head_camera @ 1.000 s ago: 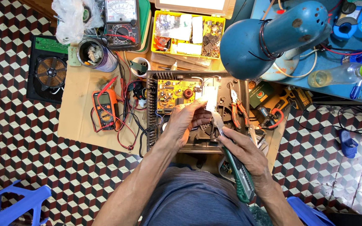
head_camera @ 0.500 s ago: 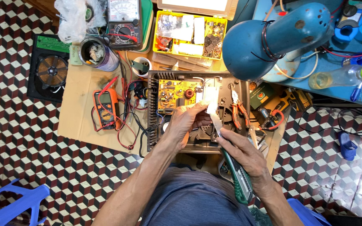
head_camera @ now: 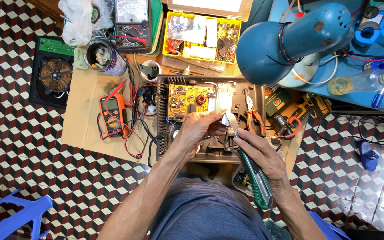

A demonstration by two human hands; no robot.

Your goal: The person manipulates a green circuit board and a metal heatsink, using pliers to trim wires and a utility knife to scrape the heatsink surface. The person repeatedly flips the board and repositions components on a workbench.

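Our right hand (head_camera: 263, 153) is wrapped tight around a green-handled utility knife (head_camera: 253, 178), blade tip up at eleven o'clock and meeting a small pale part (head_camera: 224, 119) that our left hand (head_camera: 196, 133) pinches between thumb and fingertips, the other fingers curled in. Both hands hover over the opened black appliance casing (head_camera: 210, 153), whose yellow circuit board (head_camera: 187, 98) sits at twelve o'clock from the left hand and red-handled pliers (head_camera: 254, 115) lie at one o'clock from the right. Farther out at nine o'clock we see an orange multimeter (head_camera: 112, 115) on the cardboard sheet (head_camera: 78, 129), a yellow parts box (head_camera: 203, 31) at twelve, and a blue desk lamp (head_camera: 290, 42) at one o'clock.
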